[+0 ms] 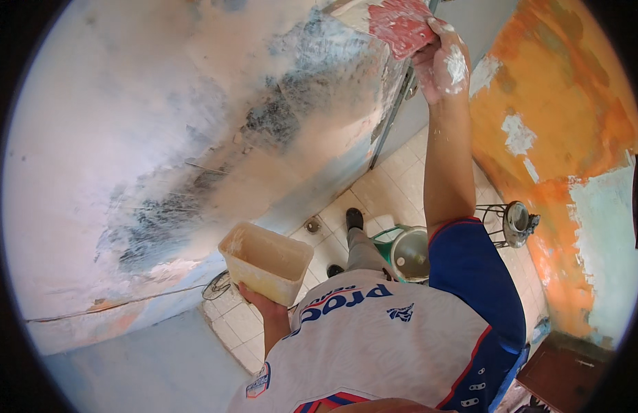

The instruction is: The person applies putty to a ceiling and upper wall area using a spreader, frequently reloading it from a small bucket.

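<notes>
My right hand, smeared with white paste, is raised at arm's length at the top of the view. Its fingers grip a flat red plastic spreader streaked with white, which lies against or very near the wall by its right edge. That wall is whitish, with dark rough patches running diagonally across it. Low in front of my body, my left hand supports a cream rectangular tub from below. Pale residue coats the inside of the tub; how much it holds I cannot tell.
Behind my legs on the tiled floor stands a green-rimmed bucket. A metal stand with a pot-like top is by the orange wall. A cable coils near the wall's foot. A brown box-like object sits lower right.
</notes>
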Demonstrator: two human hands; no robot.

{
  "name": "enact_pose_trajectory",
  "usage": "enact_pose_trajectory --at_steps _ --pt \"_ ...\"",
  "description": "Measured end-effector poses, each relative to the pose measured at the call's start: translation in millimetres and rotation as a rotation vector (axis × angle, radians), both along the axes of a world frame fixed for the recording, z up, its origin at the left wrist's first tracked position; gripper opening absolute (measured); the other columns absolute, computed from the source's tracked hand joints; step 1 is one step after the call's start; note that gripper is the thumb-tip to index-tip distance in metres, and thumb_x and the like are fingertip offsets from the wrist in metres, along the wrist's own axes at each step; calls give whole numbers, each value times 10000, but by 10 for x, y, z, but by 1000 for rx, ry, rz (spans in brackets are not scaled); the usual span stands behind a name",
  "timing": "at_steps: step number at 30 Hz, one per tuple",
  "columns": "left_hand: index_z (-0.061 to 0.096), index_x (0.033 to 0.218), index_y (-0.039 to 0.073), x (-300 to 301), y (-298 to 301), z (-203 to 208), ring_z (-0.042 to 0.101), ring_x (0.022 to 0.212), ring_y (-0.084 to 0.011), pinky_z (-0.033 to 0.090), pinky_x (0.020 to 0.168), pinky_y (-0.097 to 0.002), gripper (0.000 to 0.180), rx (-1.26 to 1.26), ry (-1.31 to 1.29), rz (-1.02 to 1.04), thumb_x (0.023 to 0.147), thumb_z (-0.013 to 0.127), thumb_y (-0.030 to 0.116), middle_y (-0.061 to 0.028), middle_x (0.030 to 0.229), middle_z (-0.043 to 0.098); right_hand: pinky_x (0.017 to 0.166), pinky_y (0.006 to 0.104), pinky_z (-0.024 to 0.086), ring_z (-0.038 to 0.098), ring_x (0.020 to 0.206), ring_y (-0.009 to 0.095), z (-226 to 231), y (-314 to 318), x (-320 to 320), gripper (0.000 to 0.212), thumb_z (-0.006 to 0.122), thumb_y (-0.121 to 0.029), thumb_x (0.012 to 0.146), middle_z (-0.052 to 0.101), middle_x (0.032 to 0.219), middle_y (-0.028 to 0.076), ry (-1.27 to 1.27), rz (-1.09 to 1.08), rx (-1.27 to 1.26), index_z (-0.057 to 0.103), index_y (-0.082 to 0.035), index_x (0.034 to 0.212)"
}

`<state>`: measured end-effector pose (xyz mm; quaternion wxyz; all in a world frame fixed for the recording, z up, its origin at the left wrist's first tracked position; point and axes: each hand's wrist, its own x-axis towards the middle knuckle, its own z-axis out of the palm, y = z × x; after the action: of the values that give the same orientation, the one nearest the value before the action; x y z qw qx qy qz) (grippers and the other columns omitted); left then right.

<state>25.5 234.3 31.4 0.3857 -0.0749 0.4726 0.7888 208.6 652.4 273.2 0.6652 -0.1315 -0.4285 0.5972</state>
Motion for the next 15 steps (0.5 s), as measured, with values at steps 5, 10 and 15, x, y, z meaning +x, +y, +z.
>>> enact_pose_trajectory --at_steps 5,10,15 --pt "313 1499 142 1 -2 -127 410 1354 -328 394 1095 -476 722 31 -146 7 963 264 623 -104 1502 389 821 390 539 671 890 251 -1741 0 337 349 504 -296 972 688 1015 126 -155 88 -144 605 6 1116" --pt "347 1472 139 23 -184 -146 436 1328 -310 415 1075 -466 686 3 -100 49 974 261 603 -92 1466 426 685 355 534 677 764 256 -4584 -144 183 306 494 -319 944 694 921 140 -193 344 -502 599 -37 995" --pt "380 1447 132 -105 31 -115 454 1310 -299 424 1067 -448 655 -3 -76 -51 986 253 580 -86 1439 455 637 405 480 619 700 276 -5799 716 48 356 528 -361 953 616 731 147 -540 9 -572 596 -13 920"
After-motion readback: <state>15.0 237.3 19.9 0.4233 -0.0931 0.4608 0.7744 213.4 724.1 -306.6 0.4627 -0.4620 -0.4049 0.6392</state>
